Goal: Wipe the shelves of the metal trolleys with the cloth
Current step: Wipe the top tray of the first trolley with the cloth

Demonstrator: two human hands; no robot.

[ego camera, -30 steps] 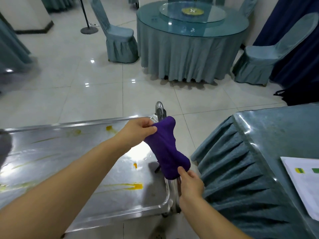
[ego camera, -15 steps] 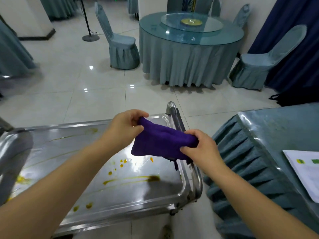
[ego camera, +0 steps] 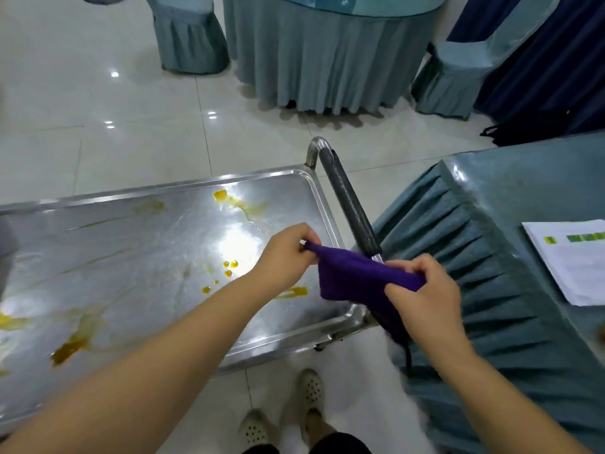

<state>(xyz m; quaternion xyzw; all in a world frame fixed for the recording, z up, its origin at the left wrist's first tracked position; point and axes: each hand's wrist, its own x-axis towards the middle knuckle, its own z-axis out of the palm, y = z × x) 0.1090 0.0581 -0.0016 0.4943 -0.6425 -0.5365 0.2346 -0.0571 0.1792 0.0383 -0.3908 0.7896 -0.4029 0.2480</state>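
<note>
At the bottom edge, two pale perforated shoes (ego camera: 310, 389) stand on the white tiled floor (ego camera: 131, 132), just beside the near rim of the trolley. Both bare forearms reach forward over that rim.

The left hand (ego camera: 284, 255) pinches one corner of the purple cloth (ego camera: 352, 278) between thumb and curled fingers. The right hand (ego camera: 424, 298) grips the opposite end, fingers folded round it. The cloth is stretched between the two hands in the air, above the right end of the top shelf (ego camera: 131, 257) and the near end of the handle; a loose part hangs down below the right hand, and its lower tip is blurred, so whether it touches the trolley frame I cannot tell.

The shelf is a shiny metal tray with a raised rim. Yellow stains (ego camera: 70, 347) mark it: a thick smear near the left, small drops in the middle, a streak by the left wrist and a blotch toward the far rim. The dark handle (ego camera: 350, 204) runs along the right end of the trolley.

To the right stands a table with a pleated teal cover (ego camera: 491, 244), with a sheet of paper (ego camera: 576, 267) on top.

Farther off are a round table (ego camera: 327, 54) with a teal skirt, a covered chair (ego camera: 190, 37) on its left, another chair (ego camera: 455, 80) on its right, and a dark blue curtain (ego camera: 556, 60).
</note>
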